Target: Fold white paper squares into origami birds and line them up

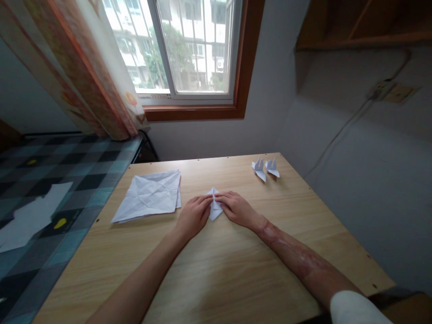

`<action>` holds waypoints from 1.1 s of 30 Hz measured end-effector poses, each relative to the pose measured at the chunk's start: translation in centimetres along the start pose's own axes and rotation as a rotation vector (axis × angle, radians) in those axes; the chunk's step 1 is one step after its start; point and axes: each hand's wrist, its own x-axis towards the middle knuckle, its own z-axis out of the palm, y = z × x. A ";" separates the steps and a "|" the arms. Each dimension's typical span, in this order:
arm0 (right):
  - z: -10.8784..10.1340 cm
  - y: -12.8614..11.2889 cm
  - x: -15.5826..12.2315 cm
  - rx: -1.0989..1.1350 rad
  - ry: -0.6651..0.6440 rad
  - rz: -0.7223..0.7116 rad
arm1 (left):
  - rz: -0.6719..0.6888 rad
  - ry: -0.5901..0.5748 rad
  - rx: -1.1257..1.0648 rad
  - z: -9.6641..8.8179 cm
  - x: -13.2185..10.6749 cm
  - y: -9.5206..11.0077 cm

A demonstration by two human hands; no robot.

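Touching folded paper (215, 212) on the wooden table (249, 270) near the window (199, 54), both hands (195, 216) (238, 208) curl half-closed, their grip unclear.

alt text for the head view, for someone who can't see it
A person's left hand and right hand touch a small folded paper on a wooden table. Creased white sheets lie to the left, two folded paper figures at the far right, a window behind.
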 end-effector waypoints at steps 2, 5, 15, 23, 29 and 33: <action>-0.1 -0.1 0.0 -0.009 0.001 0.007 | 0.013 -0.011 0.009 0.1 0.0 -0.1; 0.2 0.0 -0.1 -0.042 -0.013 0.030 | 0.038 -0.030 0.048 0.2 -0.2 0.0; 0.7 0.8 -0.3 -0.175 -0.195 0.013 | 0.101 -0.048 0.043 -0.3 -0.7 1.1; 1.1 2.3 0.9 -0.211 -0.200 0.066 | 0.152 -0.056 0.018 -0.6 -0.9 1.3; 1.1 3.4 1.6 -0.228 -0.182 0.109 | 0.173 -0.088 0.001 -1.0 -0.8 0.6; 0.2 3.1 1.6 -0.163 -0.109 0.086 | 0.126 -0.058 0.035 -1.3 -0.6 0.8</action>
